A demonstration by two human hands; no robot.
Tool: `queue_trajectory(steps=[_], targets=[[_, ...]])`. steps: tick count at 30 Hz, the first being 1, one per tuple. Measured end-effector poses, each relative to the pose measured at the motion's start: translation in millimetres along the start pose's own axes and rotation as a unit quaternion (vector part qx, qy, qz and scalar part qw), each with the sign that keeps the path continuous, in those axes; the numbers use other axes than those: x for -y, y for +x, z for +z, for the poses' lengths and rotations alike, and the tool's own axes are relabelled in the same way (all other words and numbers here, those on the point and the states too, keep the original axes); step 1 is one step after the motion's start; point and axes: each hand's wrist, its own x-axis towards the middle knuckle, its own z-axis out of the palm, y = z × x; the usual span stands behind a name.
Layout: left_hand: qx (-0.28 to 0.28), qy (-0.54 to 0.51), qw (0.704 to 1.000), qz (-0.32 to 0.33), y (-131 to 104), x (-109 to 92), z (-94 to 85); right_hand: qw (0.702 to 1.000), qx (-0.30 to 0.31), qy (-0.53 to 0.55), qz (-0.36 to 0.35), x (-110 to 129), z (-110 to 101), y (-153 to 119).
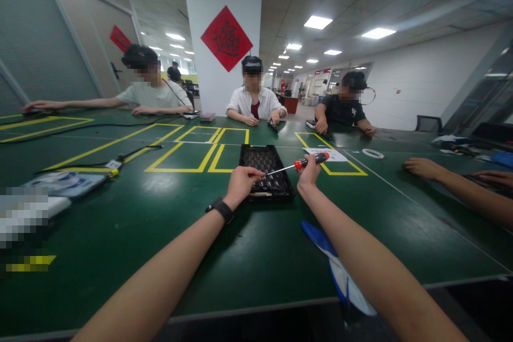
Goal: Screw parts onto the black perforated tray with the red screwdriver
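Note:
My right hand (309, 172) is closed around the red and black handle of a screwdriver (316, 160). Its thin metal shaft points left and slightly down, and the tip ends at the fingertips of my left hand (242, 184). Thumb and fingers of that left hand are pinched together there; whatever small piece they hold is hidden. Both hands are above a black open case (286, 192) with rows of small metallic pieces, lying on the green table (168, 256). A black watch is on my left wrist.
Near my right forearm lies a blue and white item (340, 267). Beyond the case are yellow tape outlines, a paper sheet (331, 155) and a white tape roll (373, 154). A cable and flat packages lie left. Other people sit opposite; another person's hand (425, 168) rests at right.

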Motion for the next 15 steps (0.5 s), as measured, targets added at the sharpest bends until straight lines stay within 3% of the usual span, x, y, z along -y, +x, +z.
queue_trajectory(steps=[15], targets=[[0.024, 0.017, 1.0, -0.006, 0.7, 0.5, 2.0, 0.999, 0.0, 0.001, -0.053, 0.3, 3.1, -1.2]])
